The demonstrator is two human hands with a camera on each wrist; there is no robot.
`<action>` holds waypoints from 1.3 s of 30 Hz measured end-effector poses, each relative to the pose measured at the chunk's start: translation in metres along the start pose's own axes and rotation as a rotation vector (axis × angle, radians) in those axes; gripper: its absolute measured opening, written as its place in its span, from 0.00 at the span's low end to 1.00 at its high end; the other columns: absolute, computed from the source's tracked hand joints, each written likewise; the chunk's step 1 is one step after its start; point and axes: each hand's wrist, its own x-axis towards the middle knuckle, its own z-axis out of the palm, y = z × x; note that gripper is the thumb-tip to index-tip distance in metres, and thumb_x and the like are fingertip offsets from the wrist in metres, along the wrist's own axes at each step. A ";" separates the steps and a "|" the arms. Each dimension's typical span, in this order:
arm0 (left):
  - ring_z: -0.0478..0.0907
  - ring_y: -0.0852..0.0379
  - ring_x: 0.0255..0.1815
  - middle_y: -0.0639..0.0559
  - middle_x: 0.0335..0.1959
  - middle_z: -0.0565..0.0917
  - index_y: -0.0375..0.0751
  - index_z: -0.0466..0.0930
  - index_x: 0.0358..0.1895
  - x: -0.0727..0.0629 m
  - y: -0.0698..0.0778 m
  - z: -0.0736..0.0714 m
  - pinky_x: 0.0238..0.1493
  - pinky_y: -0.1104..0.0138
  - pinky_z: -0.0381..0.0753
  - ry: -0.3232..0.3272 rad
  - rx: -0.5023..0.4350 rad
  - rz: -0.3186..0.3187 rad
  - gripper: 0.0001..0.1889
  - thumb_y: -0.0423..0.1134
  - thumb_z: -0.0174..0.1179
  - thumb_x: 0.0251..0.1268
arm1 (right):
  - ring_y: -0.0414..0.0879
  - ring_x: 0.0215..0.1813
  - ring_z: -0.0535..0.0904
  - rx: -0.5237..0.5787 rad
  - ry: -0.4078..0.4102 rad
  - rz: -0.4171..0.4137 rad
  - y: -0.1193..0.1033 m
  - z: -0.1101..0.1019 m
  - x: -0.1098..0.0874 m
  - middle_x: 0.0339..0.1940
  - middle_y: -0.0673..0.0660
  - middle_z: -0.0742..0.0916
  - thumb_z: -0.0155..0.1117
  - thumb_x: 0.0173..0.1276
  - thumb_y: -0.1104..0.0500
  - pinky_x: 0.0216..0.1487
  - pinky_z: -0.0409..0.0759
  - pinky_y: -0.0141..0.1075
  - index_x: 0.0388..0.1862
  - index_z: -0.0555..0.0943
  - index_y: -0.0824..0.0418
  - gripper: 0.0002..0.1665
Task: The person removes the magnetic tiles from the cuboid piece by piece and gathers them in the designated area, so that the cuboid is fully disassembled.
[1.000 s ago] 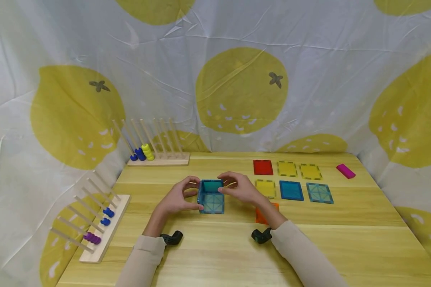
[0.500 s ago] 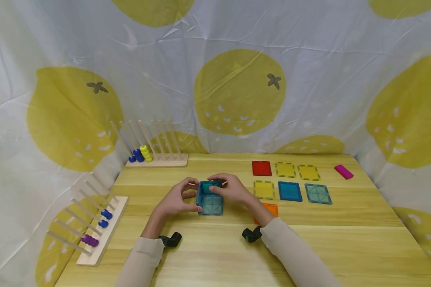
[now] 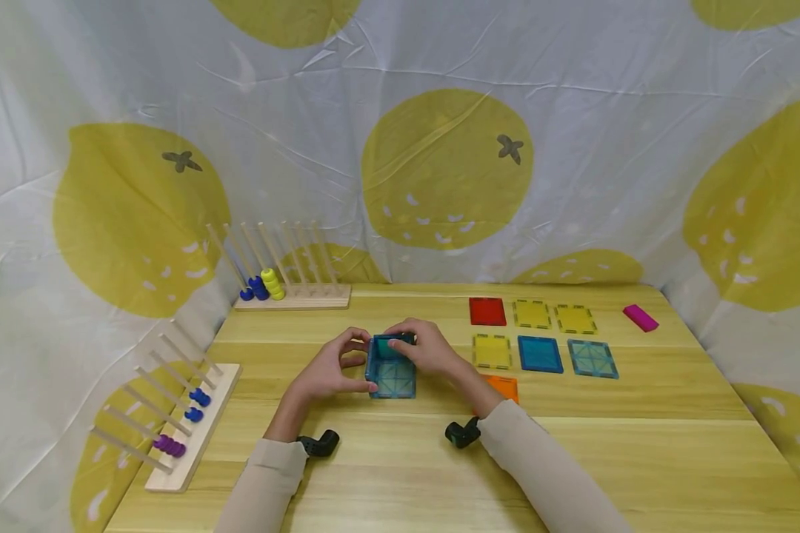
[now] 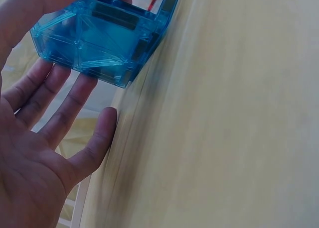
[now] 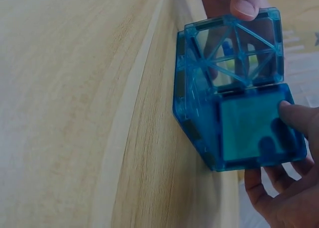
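Note:
Three blue see-through magnetic tiles form an open corner at the middle of the table in the head view. The base tile (image 3: 396,380) lies flat, with a left wall tile (image 5: 243,54) and a back wall tile (image 5: 246,131) standing on its edges. My left hand (image 3: 329,368) holds the left wall, thumb at its near edge and fingers round the outside. In the right wrist view my right hand (image 5: 294,193) pinches the back wall; the thumb presses its inner face and the fingers sit behind it.
Loose tiles lie to the right: red (image 3: 487,312), several yellow (image 3: 532,314), blue (image 3: 540,354), light blue (image 3: 592,359) and orange (image 3: 504,388), partly under the right forearm. A magenta block (image 3: 641,317) is farther right. Two wooden peg racks (image 3: 310,297) with beads stand left.
My right hand has shifted left along the back wall tile, from its right edge onto its inner face. My left hand keeps its hold on the left wall tile.

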 end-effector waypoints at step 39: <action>0.72 0.41 0.71 0.37 0.68 0.72 0.50 0.67 0.65 0.000 0.002 0.001 0.71 0.46 0.75 0.002 -0.001 -0.031 0.41 0.36 0.82 0.49 | 0.51 0.40 0.89 0.085 0.266 0.198 0.026 -0.114 -0.117 0.46 0.61 0.90 0.72 0.71 0.53 0.37 0.89 0.45 0.62 0.80 0.53 0.22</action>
